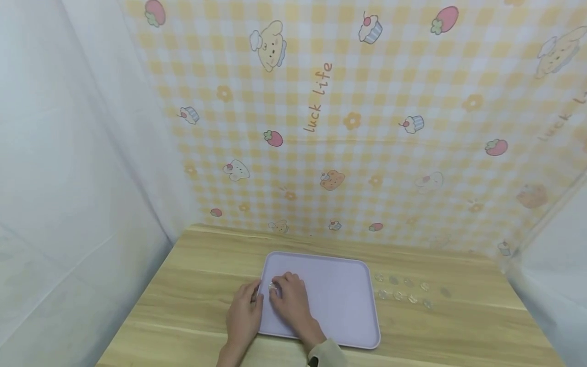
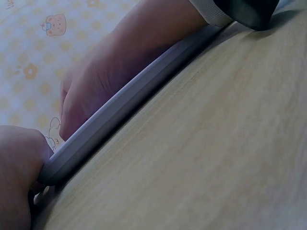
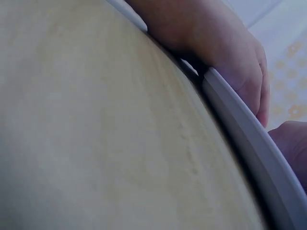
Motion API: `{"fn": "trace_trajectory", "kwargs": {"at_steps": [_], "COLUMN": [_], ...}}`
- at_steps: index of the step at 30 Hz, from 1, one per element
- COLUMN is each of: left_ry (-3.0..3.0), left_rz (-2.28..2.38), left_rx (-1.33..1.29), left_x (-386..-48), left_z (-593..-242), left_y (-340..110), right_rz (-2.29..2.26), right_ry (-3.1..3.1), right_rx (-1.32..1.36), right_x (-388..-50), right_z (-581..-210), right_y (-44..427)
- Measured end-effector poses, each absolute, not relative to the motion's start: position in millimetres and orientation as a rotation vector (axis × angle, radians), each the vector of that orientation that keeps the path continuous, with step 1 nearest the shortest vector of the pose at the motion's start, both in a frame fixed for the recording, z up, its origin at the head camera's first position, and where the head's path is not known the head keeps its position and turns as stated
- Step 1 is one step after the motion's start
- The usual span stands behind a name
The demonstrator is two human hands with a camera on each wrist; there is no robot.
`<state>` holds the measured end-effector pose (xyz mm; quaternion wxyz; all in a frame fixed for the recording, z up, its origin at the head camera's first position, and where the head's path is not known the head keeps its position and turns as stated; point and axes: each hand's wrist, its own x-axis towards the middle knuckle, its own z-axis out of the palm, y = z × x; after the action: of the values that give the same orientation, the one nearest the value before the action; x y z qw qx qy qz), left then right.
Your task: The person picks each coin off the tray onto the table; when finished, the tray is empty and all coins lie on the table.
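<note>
A lavender tray point(image 1: 339, 300) with a raised rim lies on the wooden table. At its left edge is my left hand point(image 1: 243, 313), thumb and fingers gripping the rim; the left wrist view shows this hand point(image 2: 19, 167) against the tray's end. My right hand point(image 1: 291, 300) reaches over the tray's left part. Between its thumb and index finger it pinches a small clear, round piece point(image 1: 272, 286) at the tray surface. In the right wrist view only a bit of the right hand point(image 3: 293, 146) shows behind the tray rim; the clear piece is hidden there.
Right of the tray, several clear round pieces point(image 1: 398, 295) lie in two rows on the wooden table point(image 1: 468, 326). A yellow checked cloth point(image 1: 348, 153) hangs behind the table. White sheets point(image 1: 82, 178) hang at both sides.
</note>
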<state>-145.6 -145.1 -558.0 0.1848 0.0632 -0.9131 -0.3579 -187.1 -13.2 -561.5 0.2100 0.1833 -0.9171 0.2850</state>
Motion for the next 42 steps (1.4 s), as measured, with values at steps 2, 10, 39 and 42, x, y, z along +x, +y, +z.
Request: {"fn": "trace_trajectory", "kwargs": {"at_steps": [2, 10, 39, 42], "left_ry": [-2.566, -2.556, -2.575, -2.582], "left_rz": [-1.007, -1.016, -1.024, -1.02], "left_rx": [0.175, 0.172, 0.18, 0.179], "left_x": [-145.8, -146.9, -145.9, -146.1], "left_z": [-558.2, -559.4, -556.1, -556.6], "left_y": [-144.0, -143.7, -145.4, -145.1], "right_rz": [0.797, 0.94, 0.94, 0.971], "right_ry": [-2.616, -2.681, -2.651, -2.648], "right_rx": [0.511, 0.515, 0.629, 0.634], "right_x": [-188.7, -194.8, -193.2, -193.8], "right_z": [-557.7, -551.6, -556.8, -556.5], "right_y": [-11.6, -8.0, -7.7, -6.8]}}
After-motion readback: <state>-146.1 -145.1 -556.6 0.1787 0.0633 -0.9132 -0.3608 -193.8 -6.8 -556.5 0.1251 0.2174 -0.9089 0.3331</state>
